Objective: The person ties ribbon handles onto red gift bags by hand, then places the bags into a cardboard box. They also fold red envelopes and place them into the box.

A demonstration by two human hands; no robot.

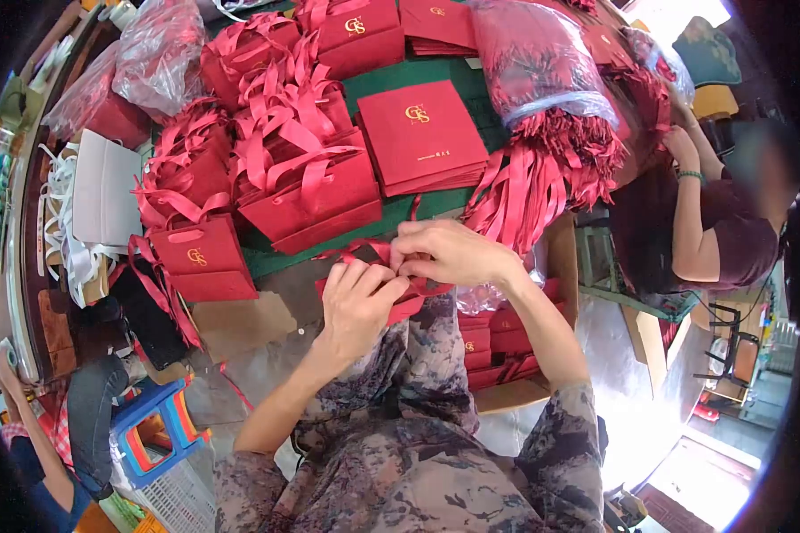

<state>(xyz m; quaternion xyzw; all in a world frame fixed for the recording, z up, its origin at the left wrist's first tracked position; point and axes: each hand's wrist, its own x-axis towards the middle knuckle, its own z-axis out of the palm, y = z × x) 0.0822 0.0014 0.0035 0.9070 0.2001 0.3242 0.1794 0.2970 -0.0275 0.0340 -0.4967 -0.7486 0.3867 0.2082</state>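
Both hands meet over my lap at the near edge of the green table top (280,258). My left hand (357,302) is closed on a small red bag (406,308), mostly covered by the fingers. Pinched in the fingers of my right hand (449,253) is red ribbon (371,248) at the bag's top. Just beyond them lies a stack of flat red bags (422,129) with gold lettering. Opened red bags with ribbon handles (311,191) stand to its left. A bundle of loose red ribbons (516,200) hangs from a plastic wrap on the right.
A cardboard box (516,395) of red bags is beside my right leg. White bags (107,182) lie at the left, above blue stools (156,426). A co-worker (720,209) sits at the right; another person's arm (40,435) shows at lower left.
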